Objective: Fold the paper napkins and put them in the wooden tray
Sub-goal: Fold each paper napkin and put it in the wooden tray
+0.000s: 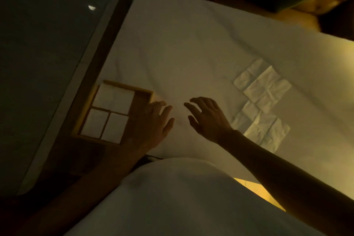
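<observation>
Nearest the camera is the person's white garment point(182, 197), with both forearms reaching out from either side of it over the counter's white cloth point(191, 48). The left hand point(153, 120) lies with its fingers straight and relaxed, holding nothing, at the near corner of the wooden tray point(130, 87). The right hand point(206, 117) hovers just beside it, fingers spread and loosely bent, also holding nothing. Three tray compartments hold folded napkins point(113, 98). To the right of the hands, unfolded paper napkins point(262, 90) lie overlapping on the cloth. Beyond the counter, the dim shapes are too blurred to tell.
</observation>
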